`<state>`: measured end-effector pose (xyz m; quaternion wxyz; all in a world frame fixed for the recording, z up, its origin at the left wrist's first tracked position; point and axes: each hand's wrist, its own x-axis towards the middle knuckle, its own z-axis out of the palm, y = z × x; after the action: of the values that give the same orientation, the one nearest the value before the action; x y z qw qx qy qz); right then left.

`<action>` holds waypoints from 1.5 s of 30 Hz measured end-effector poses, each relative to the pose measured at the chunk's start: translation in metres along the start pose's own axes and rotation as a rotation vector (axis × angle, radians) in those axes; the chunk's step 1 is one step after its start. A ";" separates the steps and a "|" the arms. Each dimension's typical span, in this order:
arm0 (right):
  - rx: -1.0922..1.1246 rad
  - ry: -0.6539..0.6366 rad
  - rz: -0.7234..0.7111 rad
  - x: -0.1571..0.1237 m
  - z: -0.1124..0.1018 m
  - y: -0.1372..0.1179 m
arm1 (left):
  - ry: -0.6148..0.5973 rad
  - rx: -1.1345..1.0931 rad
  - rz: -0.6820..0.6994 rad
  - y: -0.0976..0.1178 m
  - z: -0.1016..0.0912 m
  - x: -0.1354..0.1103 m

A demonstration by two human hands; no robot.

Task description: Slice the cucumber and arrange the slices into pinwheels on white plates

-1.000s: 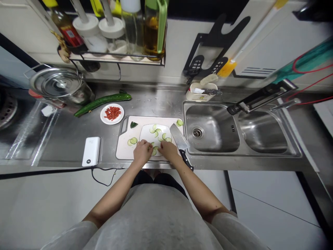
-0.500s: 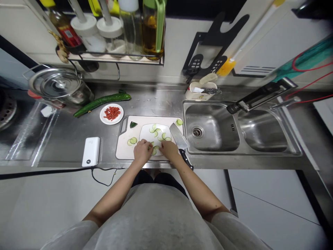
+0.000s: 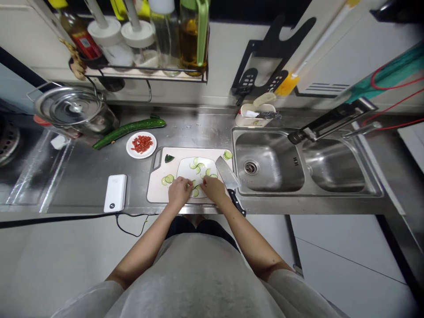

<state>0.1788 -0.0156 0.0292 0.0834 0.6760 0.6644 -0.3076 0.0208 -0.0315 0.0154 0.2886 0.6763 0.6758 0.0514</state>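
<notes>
A white plate (image 3: 183, 167) lies on the pale cutting board (image 3: 157, 192), with thin cucumber slices (image 3: 198, 169) set out on it in curved pairs. At the plate's near left edge, my left hand (image 3: 179, 192) is closed, a cucumber slice pinched at its fingertips. Opposite it, my right hand (image 3: 213, 189) is closed over the plate's near right part; what its fingertips hold, if anything, is hidden. A cleaver (image 3: 228, 173) rests on the board's right side, its black handle toward me. More slices (image 3: 168, 179) and a dark green cucumber end (image 3: 169, 158) lie on the board.
Behind the board are a small plate (image 3: 130, 151) of chopped red pieces and a whole cucumber (image 3: 129, 129). A white power bank (image 3: 115, 193) lies left, a lidded steel pot (image 3: 74, 108) farther back. The double sink (image 3: 271, 163) is right; a bottle rack (image 3: 149, 75) hangs above.
Both hands shift slightly left over the plate, fingertips still close together. The whole view drifts a little left. The plate, cleaver and laid slices stay in place on the board.
</notes>
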 end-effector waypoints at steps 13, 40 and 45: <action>0.000 -0.003 0.003 0.008 0.008 -0.009 | 0.010 0.030 -0.001 0.002 0.003 0.000; 0.763 0.928 0.027 -0.045 -0.015 0.094 | 0.285 -0.068 -0.255 -0.092 -0.019 -0.008; 0.700 0.883 0.009 -0.045 -0.013 0.088 | 0.300 -0.013 -0.213 -0.081 -0.018 0.001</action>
<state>0.2694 -0.0559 0.0368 -0.4304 0.7309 0.4917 -0.1971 -0.0587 -0.0311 -0.0077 0.1928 0.5839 0.7786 0.1252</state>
